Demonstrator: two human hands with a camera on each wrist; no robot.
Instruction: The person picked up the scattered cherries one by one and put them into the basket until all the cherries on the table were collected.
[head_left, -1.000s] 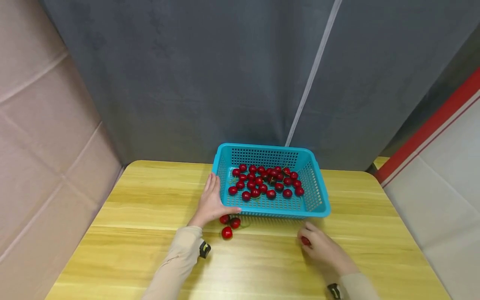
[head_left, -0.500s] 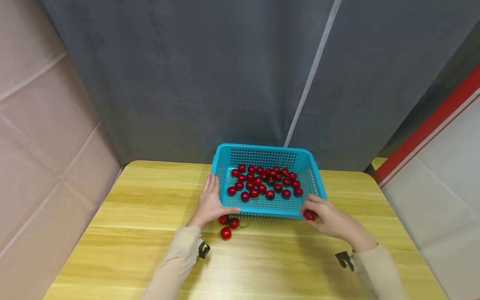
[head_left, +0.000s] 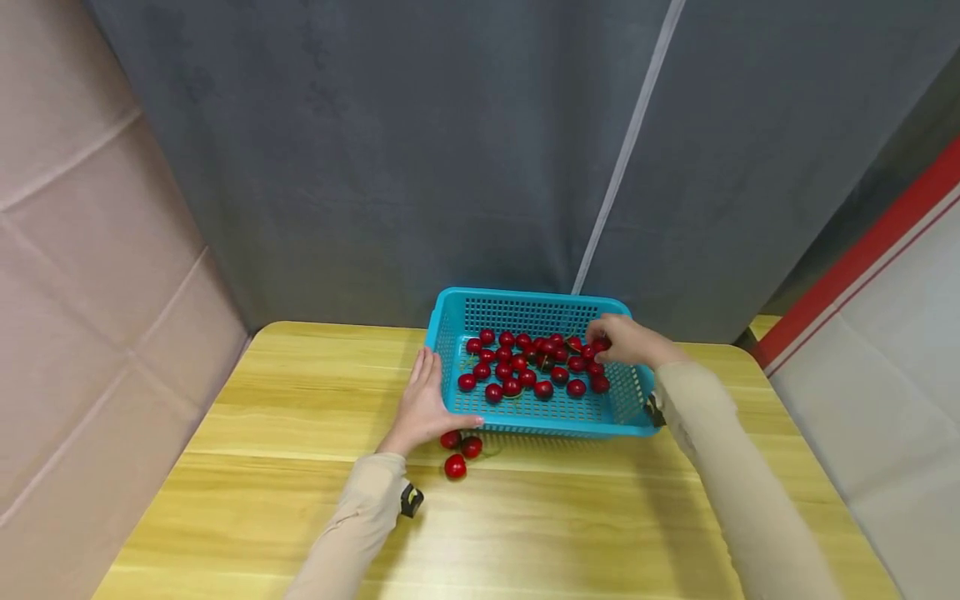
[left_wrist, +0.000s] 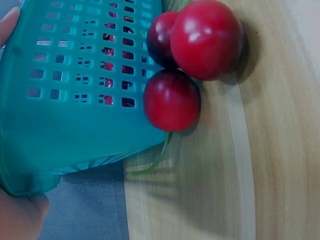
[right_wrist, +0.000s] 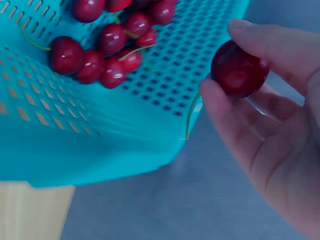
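Observation:
In the head view a turquoise plastic basket holds many dark red cherries. My left hand rests against its near left corner, fingers straight along the left side and thumb along the front rim. Pinched between my right thumb and fingers is a cherry, its green stem hanging down. That right hand is over the right part of the basket, above the cherries inside. Three loose cherries lie on the table beside the basket's front wall, below my left thumb.
The basket stands at the back of a light wooden table. Behind the table hangs a dark grey curtain. Pale panels flank the left side, and a white surface with a red band is on the right.
My right hand has lifted a cherry from the table in front of the basket and carried it up over the right rim to above the basket. The left hand has stayed put.

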